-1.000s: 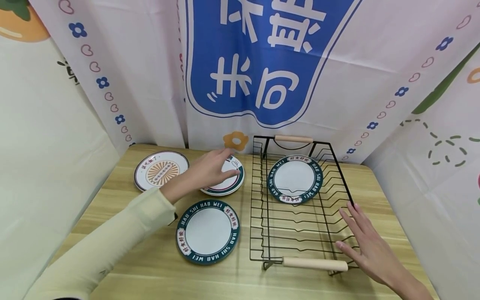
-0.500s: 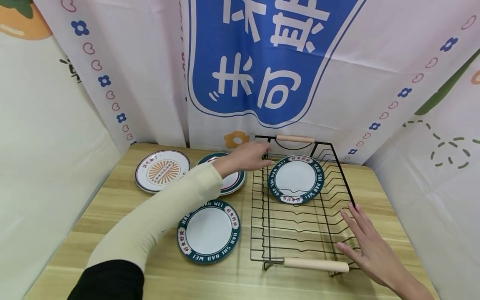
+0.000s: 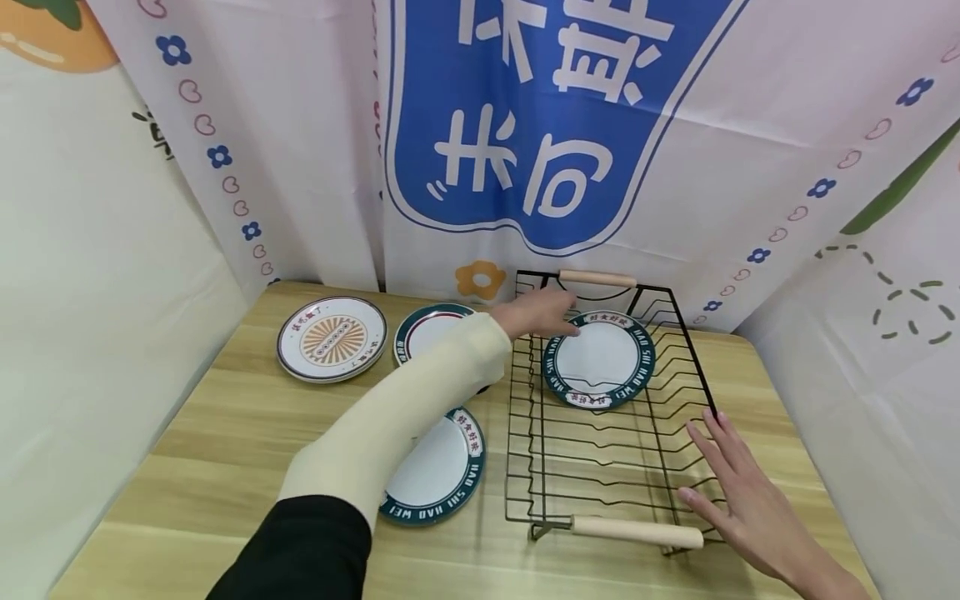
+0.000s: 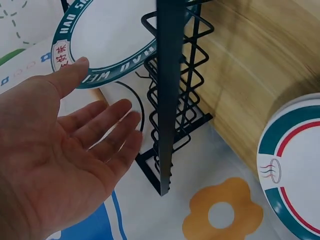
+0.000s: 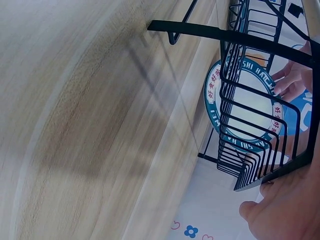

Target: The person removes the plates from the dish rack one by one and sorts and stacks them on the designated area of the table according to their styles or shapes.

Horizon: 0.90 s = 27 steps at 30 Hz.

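A white plate with a green lettered rim (image 3: 600,358) stands tilted among the back wires of a black wire dish rack (image 3: 693,353). My left hand (image 3: 540,312) reaches over the rack's back left corner to this plate's upper left edge. In the left wrist view its fingers are loosely extended, palm showing, and the thumb is at the plate's rim; whether it touches is hard to tell. My right hand (image 3: 750,500) lies with extended fingers at the rack's right side rail. Neither hand holds a thing.
Another green-rimmed plate (image 3: 438,475) lies left of the rack, partly under the left sleeve. Behind it is a small stack of green-and-red-rimmed plates (image 3: 431,327). White plates with an orange sunburst (image 3: 332,337) lie at far left. Printed cloth (image 3: 337,167) hangs behind the table.
My left hand has moved right, from over the back stack of plates to the plate in the rack. My right hand stays at the rack's side. The view has shifted slightly.
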Each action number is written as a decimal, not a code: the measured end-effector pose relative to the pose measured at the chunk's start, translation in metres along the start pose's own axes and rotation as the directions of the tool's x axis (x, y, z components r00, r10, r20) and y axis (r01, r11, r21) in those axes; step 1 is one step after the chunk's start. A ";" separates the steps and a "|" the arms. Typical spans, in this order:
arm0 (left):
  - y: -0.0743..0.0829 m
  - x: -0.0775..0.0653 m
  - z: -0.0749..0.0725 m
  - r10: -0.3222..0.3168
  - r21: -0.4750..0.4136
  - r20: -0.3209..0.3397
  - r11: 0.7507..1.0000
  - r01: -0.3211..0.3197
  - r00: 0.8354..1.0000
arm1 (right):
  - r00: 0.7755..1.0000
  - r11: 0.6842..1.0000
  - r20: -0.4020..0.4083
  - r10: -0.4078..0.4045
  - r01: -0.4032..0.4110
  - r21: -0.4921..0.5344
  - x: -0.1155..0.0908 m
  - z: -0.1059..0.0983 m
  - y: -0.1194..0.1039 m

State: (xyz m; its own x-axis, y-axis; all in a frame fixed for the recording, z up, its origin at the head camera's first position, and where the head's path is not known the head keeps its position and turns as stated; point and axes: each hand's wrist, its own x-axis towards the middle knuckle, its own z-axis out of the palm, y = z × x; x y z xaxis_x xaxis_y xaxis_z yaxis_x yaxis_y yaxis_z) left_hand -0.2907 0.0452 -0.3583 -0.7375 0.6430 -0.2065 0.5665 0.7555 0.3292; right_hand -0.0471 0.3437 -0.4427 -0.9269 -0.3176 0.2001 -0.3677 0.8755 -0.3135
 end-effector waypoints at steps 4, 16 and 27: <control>0.008 0.008 0.002 0.000 0.000 0.045 1.000 0.000 0.999 | 1.000 1.000 -0.005 0.006 -0.006 -0.003 -0.002 -0.001 -0.001; 0.016 0.015 0.007 -0.027 -0.034 0.052 0.999 0.029 0.998 | 1.000 1.000 -0.001 -0.002 0.002 -0.009 0.000 -0.001 0.001; 0.009 0.017 0.018 -0.059 -0.155 0.023 0.986 0.062 0.998 | 1.000 1.000 0.007 0.008 -0.008 -0.003 -0.001 0.001 -0.001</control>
State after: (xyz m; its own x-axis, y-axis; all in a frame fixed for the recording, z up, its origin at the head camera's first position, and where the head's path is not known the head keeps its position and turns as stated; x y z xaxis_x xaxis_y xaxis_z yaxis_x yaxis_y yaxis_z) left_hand -0.2913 0.0658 -0.3757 -0.7610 0.6001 -0.2463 0.4562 0.7650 0.4546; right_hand -0.0464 0.3433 -0.4432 -0.9303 -0.3128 0.1914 -0.3598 0.8793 -0.3120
